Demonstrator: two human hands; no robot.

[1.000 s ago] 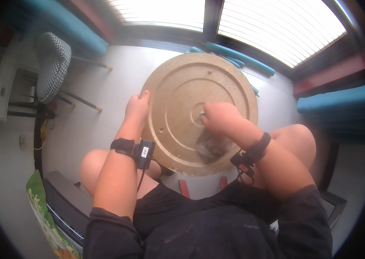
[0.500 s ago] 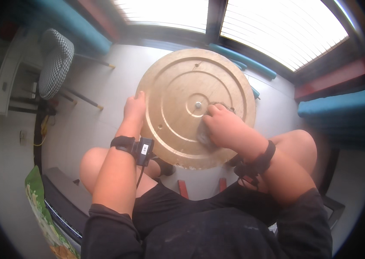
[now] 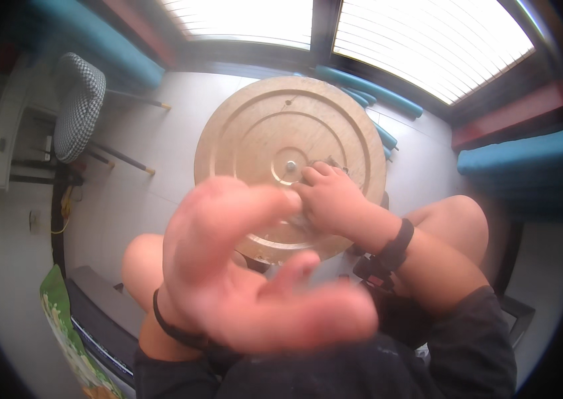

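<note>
A round tan disc (image 3: 238,120) with concentric grooves and a bolt (image 3: 291,166) at its centre stands in front of my knees. My left hand (image 3: 228,272) is raised close to the camera, off the disc. Its fingers and thumb curve apart with nothing between them, and it covers the disc's near left part. My right hand (image 3: 335,199) presses down on the disc, right of the bolt, with its fingers bent over a crumpled greyish rag (image 3: 331,163). Most of the rag is hidden under the hand.
Blue rolls (image 3: 378,90) lie on the floor by the bright window (image 3: 428,40). A checked chair (image 3: 80,110) stands at the left beside a white cabinet (image 3: 3,143). At the right is a blue padded bench (image 3: 521,156). My bare knees (image 3: 458,226) flank the disc.
My left hand has let go of the disc's left rim and come up close to the camera. My right hand stays on the rag, on nearly the same part of the disc.
</note>
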